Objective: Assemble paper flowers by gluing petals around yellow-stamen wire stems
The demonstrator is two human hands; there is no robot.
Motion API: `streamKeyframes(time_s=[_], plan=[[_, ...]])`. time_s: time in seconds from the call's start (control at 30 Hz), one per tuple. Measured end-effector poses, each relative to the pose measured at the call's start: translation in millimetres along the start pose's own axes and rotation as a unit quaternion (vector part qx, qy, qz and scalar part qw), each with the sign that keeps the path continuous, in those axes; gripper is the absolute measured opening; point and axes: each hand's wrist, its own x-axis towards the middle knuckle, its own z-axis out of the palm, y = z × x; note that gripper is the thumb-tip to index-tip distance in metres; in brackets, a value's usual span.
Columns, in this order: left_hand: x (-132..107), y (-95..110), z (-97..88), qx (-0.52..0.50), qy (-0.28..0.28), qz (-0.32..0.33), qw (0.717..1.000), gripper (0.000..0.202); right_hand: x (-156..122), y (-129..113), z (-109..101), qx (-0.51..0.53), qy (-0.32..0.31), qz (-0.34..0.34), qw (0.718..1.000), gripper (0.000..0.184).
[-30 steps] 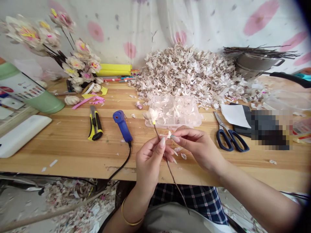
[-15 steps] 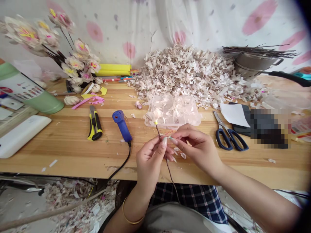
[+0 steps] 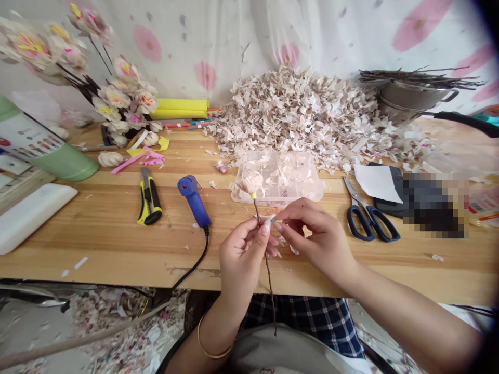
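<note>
My left hand (image 3: 244, 252) is closed around a thin brown twig (image 3: 268, 278), thumb and fingers pinching its upper part. At the twig's top sits a small pale flower head (image 3: 251, 184) with a yellow band under it. My right hand (image 3: 315, 234) pinches a small pale petal-like piece (image 3: 270, 218) between thumb and forefinger, right beside the left thumb tip. The piece has a bluish-green tint at its lower edge. Just beyond the hands lies a clear compartment box (image 3: 304, 195) with pale petals in it.
A large heap of pale scraps (image 3: 307, 109) lies behind the box. Left are a blue corded tool (image 3: 195, 200), a utility knife (image 3: 148, 200), finished flowers (image 3: 117, 98) and a green cup (image 3: 66, 156). Scissors (image 3: 366, 213) lie right, near a pot (image 3: 409, 98) topped with twigs.
The twig has turned more upright, its lower end swinging left, and the flower head has shifted slightly right. Both hands keep their pinch, the fingertips close together.
</note>
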Motion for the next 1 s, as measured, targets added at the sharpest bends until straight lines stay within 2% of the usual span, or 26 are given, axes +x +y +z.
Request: streamKeyframes(time_s=[0.13, 0.23, 0.37, 0.53, 0.63, 0.77, 0.87, 1.0], plan=[[0.2, -0.1, 1.0, 0.002, -0.005, 0.005, 1.0, 0.016, -1.4, -0.3, 0.1, 0.017, -0.002, 0.015, 1.0, 0.007], [-0.6, -0.7, 2.2, 0.007, -0.002, 0.009, 1.0, 0.016, -2.1, -0.6, 0.3, 0.047, -0.009, 0.052, 0.998, 0.005], [-1.6, -1.4, 4.1, 0.009, 0.004, 0.02, 1.0, 0.015, -2.9, -0.4, 2.0, 0.107, -0.014, 0.108, 0.988, 0.012], [-0.9, -2.5, 2.7, 0.001, 0.004, 0.025, 1.0, 0.015, -0.6, -0.8, -1.2, 0.163, -0.019, 0.134, 0.977, 0.025], [-0.8, -2.7, 0.3, 0.0, -0.008, 0.018, 1.0, 0.016, 4.4, -1.0, -6.9, 0.171, -0.041, 0.157, 0.972, 0.034], [-3.8, -0.6, 0.2, -0.002, -0.042, 0.007, 0.999, 0.016, 11.9, -0.2, -11.4, 0.175, -0.107, 0.21, 0.956, 0.04], [-7.3, 2.5, 2.7, 0.011, -0.049, -0.01, 0.999, 0.016, 14.8, 1.0, -11.8, 0.194, -0.111, 0.199, 0.954, 0.035], [-8.2, 5.5, 4.8, 0.037, -0.053, -0.027, 0.998, 0.018, 15.6, 3.1, -13.6, 0.167, -0.046, 0.14, 0.975, 0.025]])
